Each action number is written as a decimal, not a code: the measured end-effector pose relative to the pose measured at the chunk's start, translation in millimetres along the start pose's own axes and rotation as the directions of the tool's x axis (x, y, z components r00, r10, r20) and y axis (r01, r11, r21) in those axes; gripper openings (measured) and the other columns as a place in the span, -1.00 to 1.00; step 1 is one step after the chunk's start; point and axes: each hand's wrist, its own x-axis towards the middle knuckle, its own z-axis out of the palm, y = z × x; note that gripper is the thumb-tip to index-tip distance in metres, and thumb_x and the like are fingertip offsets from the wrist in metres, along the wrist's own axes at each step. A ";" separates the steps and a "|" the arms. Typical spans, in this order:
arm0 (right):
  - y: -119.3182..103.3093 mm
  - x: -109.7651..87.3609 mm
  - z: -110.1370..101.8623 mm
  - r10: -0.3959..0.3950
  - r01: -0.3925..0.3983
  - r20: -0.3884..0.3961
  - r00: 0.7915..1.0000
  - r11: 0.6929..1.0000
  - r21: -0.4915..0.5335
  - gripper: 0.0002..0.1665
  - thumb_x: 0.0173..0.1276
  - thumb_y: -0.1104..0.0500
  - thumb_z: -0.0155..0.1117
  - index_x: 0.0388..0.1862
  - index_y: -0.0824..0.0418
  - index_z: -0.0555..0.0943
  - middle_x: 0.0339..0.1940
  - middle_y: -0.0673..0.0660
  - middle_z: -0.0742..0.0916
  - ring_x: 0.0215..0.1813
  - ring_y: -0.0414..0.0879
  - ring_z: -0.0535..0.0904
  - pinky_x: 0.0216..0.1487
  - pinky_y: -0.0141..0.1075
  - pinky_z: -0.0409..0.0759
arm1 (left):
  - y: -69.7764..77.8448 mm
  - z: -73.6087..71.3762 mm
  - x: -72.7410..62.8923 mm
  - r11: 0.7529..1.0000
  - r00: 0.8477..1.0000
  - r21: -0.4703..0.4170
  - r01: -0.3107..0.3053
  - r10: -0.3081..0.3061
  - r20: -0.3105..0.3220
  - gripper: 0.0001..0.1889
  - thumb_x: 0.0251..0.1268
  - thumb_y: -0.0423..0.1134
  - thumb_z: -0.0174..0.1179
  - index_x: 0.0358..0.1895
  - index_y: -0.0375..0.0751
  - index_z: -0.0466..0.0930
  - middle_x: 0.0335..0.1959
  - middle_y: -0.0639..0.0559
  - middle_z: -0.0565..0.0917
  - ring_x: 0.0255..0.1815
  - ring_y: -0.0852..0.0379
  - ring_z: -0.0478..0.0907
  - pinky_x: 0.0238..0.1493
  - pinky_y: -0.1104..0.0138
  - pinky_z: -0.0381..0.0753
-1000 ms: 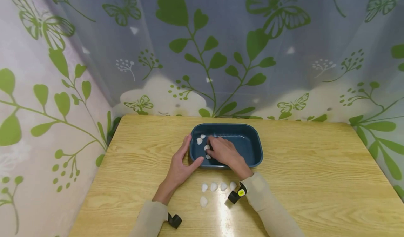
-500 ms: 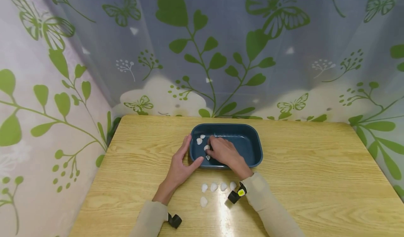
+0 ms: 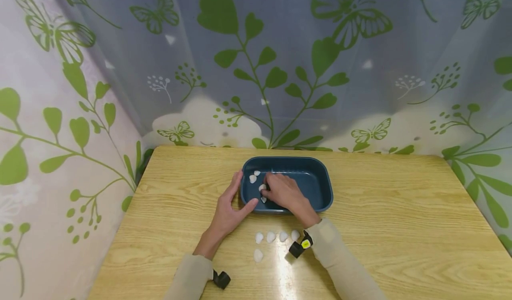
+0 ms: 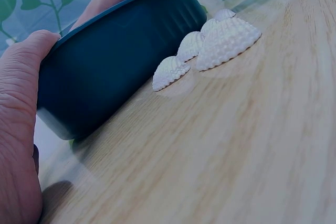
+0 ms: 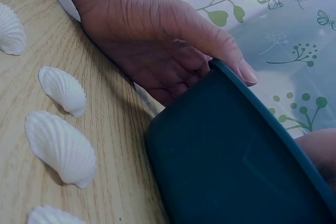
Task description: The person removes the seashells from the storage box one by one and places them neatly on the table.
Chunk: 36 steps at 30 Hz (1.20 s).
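Observation:
A dark blue plastic tub (image 3: 316, 189) stands on the table, with several white seashells (image 3: 253, 178) inside at its left end. My left hand (image 3: 227, 213) holds the tub's left end, thumb over the near rim and fingers along the left side. In the right wrist view the thumb of this left hand (image 5: 168, 35) hooks over the rim. My right hand (image 3: 284, 191) reaches inside, fingers curled, a shell (image 3: 262, 187) between thumb and index finger. Another shell (image 3: 263, 199) lies just below it. The tub wall hides the right fingertips in both wrist views.
In front of the tub, several ribbed shells (image 3: 271, 236) lie in a row on the wooden table (image 3: 400, 220). One more shell (image 3: 258, 255) sits nearer, below the row's left end. A leaf-patterned curtain (image 3: 280, 69) hangs behind the table.
Hardly anything differs: both hands keep their places, and the shell near the right thumb has shifted very slightly.

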 end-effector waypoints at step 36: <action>21.9 -22.5 -25.3 -0.217 0.215 0.014 0.976 0.972 0.092 -0.65 0.52 0.02 0.38 0.11 0.22 0.66 -0.54 -0.09 0.56 -0.54 -0.25 0.43 -0.48 -0.38 0.42 | 3.6 0.7 0.4 1.000 1.000 0.012 -0.023 0.023 -0.006 -0.08 0.37 -0.04 0.42 0.69 0.00 0.11 0.69 0.00 0.15 0.72 0.05 -0.04 0.64 -0.01 0.07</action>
